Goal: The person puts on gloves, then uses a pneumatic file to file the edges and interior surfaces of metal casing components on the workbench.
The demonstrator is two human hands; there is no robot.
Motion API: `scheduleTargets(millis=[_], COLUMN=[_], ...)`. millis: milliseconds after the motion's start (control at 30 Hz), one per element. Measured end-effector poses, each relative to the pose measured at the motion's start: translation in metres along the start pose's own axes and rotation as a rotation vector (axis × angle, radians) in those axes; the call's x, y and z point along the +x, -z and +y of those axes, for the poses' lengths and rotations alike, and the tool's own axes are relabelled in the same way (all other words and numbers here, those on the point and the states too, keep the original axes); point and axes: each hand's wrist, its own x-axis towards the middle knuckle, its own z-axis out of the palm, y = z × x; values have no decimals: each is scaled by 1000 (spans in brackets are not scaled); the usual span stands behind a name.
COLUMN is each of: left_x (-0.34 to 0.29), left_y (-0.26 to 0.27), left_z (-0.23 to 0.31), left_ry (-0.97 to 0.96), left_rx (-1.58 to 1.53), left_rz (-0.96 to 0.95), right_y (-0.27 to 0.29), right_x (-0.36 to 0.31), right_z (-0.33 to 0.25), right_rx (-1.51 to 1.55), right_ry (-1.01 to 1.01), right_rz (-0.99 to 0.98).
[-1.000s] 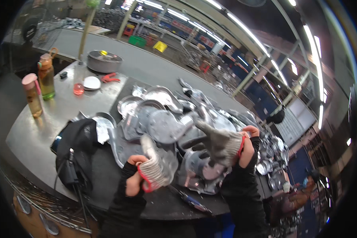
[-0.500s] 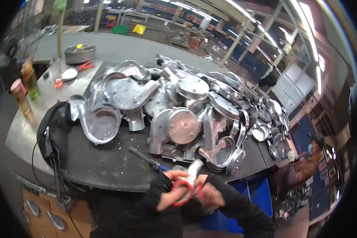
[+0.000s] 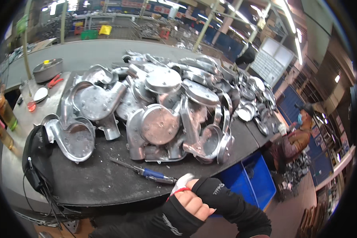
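Note:
My left hand (image 3: pixel 194 204) comes from the lower edge, its bare fingers curled closed at a white glove (image 3: pixel 181 183) with a red cuff. My right hand (image 3: pixel 192 184) reaches in from the right, its wrist crossing close beside the left. Only a bit of its skin shows against the glove; its fingers are hidden, and how far they are inside the glove I cannot tell. Just beyond the glove lies a blue-handled tool (image 3: pixel 156 175) with a long thin metal end, on the black work surface (image 3: pixel 95 180). Black sleeves cover both forearms.
Shiny, round metal castings (image 3: pixel 159 124) are heaped across the table. On the left are a black bag (image 3: pixel 37 158) with cords, bottles (image 3: pixel 6 111), red-handled pliers (image 3: pixel 54 81) and a round metal pan (image 3: pixel 48 70). Blue bins (image 3: pixel 242 178) stand below the right edge; a masked person (image 3: pixel 299 135) works beyond.
The view has swung right. My hands, apart before with a red cuff around each, are now drawn together and crossed at the wrists, with white glove fabric at their far side.

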Motion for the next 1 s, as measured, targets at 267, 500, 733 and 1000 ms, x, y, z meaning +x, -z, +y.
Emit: scheduleTargets(millis=[267, 500, 733, 1000], left_x=[27, 58, 42, 45], left_y=[-59, -61, 1, 30], left_z=[-65, -149, -106, -76], left_ry=[390, 360, 462, 954], left_rx=[-587, -1695, -573, -1372], left_rz=[13, -279, -65, 70], right_y=[10, -15, -40, -83], right_x=[16, 28, 42, 52], right_z=[-21, -40, -44, -57], right_rx=[-663, -894, -969, -774], right_ry=[296, 419, 518, 566], right_rz=[318, 413, 570, 444])
